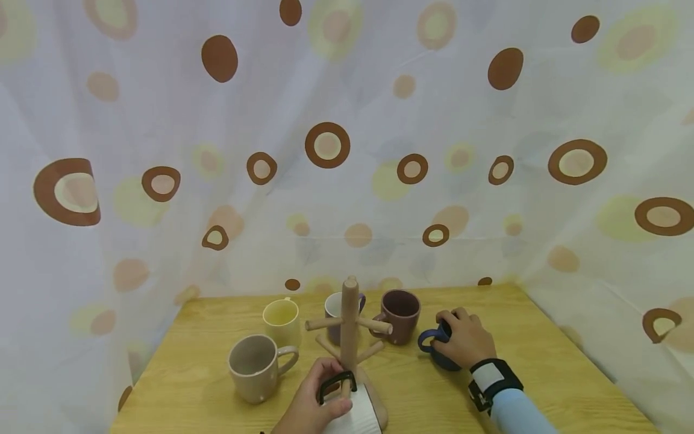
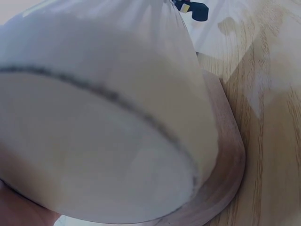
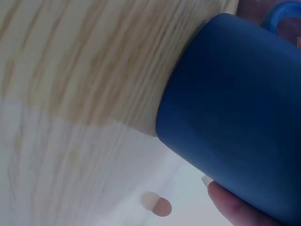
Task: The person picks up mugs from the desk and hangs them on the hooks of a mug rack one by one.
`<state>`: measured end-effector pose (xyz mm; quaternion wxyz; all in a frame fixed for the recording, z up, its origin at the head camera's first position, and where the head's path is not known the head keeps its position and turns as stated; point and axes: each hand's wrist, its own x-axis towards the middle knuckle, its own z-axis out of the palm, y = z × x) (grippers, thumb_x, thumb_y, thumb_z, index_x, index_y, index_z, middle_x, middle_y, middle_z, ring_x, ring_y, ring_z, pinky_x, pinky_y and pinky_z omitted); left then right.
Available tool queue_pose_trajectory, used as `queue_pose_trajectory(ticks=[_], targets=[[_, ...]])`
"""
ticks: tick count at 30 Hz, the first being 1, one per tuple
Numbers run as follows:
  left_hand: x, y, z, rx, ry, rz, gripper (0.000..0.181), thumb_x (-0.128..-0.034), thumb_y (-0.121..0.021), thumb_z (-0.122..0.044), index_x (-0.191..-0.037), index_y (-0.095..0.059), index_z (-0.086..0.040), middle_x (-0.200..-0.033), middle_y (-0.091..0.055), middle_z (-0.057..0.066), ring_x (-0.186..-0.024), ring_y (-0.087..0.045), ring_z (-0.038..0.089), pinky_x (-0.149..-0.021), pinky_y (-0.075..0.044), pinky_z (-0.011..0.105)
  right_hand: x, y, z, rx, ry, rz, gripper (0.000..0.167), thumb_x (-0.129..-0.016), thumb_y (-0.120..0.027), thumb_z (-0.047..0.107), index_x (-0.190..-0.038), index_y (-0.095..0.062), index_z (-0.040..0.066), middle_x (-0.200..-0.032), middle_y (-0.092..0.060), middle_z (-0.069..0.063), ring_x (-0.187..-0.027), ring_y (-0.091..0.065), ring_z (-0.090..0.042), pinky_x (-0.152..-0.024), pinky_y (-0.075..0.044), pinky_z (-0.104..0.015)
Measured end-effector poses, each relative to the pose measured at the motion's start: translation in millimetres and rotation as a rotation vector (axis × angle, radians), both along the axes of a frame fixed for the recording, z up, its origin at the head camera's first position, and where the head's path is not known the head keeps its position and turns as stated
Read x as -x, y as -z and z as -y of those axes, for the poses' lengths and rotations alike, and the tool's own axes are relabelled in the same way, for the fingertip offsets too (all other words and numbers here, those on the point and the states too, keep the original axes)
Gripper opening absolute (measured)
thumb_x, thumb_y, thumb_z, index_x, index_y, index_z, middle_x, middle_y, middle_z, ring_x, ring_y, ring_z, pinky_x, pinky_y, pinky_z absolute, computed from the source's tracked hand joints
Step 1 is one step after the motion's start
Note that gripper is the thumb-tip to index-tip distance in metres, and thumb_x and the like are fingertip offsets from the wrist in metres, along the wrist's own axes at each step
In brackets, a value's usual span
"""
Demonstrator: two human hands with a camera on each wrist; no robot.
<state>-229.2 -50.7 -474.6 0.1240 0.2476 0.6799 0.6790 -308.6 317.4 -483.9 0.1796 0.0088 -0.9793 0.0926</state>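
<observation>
My left hand [image 1: 314,401] grips a white mug [image 1: 355,416] with a black handle [image 1: 337,384], at the front of a wooden mug tree [image 1: 349,325]; a lower peg shows by the handle. In the left wrist view the white mug [image 2: 108,150] is tilted, its dark rim towards the camera, beside the wooden base [image 2: 230,155]. My right hand [image 1: 468,340] holds a dark blue mug [image 1: 446,360] from above, its handle pointing left. In the right wrist view a fingertip [image 3: 235,205] lies against the blue mug [image 3: 235,108], whose bottom edge is close to the table.
Behind the tree stand a white-and-purple mug [image 1: 333,307] and a dark purple mug [image 1: 400,316]. A yellow mug [image 1: 283,325] and a beige mug [image 1: 255,371] are on the left of the wooden table [image 1: 184,361]. A patterned curtain [image 1: 379,90] hangs behind.
</observation>
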Motion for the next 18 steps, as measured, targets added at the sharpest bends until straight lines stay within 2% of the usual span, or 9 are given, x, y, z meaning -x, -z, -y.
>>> queue_pose_trajectory(ticks=[2,7,14,18], targets=[[1.5,0.7,0.8,0.000,0.008,-0.002,0.048,-0.0917,-0.069,-0.031,-0.123,-0.043,-0.006,-0.132,-0.055,0.013,-0.130,-0.047,0.028,-0.108,-0.041,0.045,-0.4,-0.6,0.6,0.008,0.005,-0.003,0.046,-0.075,-0.078,0.045,-0.114,-0.063,0.025,-0.118,-0.056,-0.014,-0.094,-0.054,-0.040,-0.054,-0.050,-0.049],[3.4,2.5,2.2,0.005,0.010,-0.004,0.047,-0.0921,-0.069,-0.030,-0.123,-0.043,-0.005,-0.132,-0.054,0.013,-0.130,-0.048,0.028,-0.108,-0.042,0.044,0.6,-2.0,3.8,0.008,0.021,0.017,0.045,-0.076,-0.077,0.045,-0.113,-0.063,0.025,-0.118,-0.056,-0.014,-0.096,-0.054,-0.041,-0.055,-0.050,-0.050],[2.3,1.7,2.0,-0.006,0.011,-0.001,0.048,-0.0924,-0.067,-0.032,-0.123,-0.042,-0.005,-0.133,-0.054,0.015,-0.130,-0.047,0.031,-0.109,-0.038,0.054,5.4,-3.8,8.8,-0.006,0.033,0.054,0.045,-0.075,-0.078,0.043,-0.113,-0.063,0.025,-0.117,-0.056,-0.015,-0.093,-0.053,-0.040,-0.056,-0.050,-0.052],[1.4,0.7,2.1,-0.006,0.016,-0.007,0.048,-0.0928,-0.066,-0.035,-0.123,-0.043,-0.006,-0.133,-0.054,0.015,-0.131,-0.047,0.032,-0.109,-0.038,0.055,5.2,-5.3,9.1,-0.006,0.036,0.066,0.045,-0.075,-0.078,0.042,-0.113,-0.063,0.024,-0.116,-0.056,-0.016,-0.092,-0.053,-0.040,-0.056,-0.050,-0.052]])
